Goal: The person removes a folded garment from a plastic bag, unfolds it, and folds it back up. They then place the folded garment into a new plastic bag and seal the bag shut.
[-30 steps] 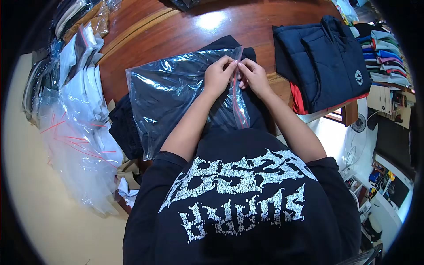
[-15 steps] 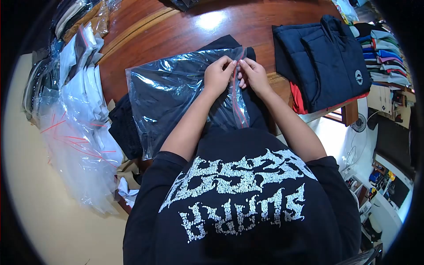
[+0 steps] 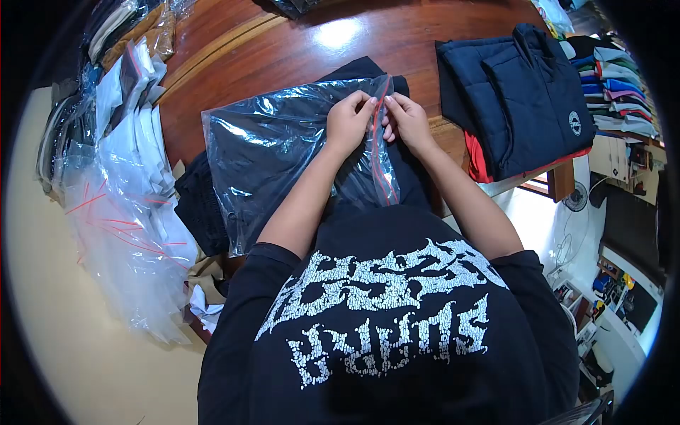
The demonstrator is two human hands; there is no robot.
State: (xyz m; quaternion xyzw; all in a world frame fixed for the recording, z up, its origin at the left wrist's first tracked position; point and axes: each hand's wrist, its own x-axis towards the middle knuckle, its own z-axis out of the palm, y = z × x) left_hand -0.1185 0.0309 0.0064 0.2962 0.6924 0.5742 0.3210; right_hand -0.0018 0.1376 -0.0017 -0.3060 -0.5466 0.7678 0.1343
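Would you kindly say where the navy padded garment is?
In the head view, the navy padded garment lies over red fabric, right of the right hand.

This seems to be a small workroom or a shop for clothes; which of these, I cannot tell. On the glossy brown wooden table (image 3: 411, 35), dark cloth shows through a transparent plastic bag with red strip (image 3: 265, 166). At right lies a folded dark-blue padded jacket (image 3: 528, 117), and further right, many-coloured folded garments (image 3: 623, 95) are stacked. Loose transparent plastic bags (image 3: 131, 265) lie at left.
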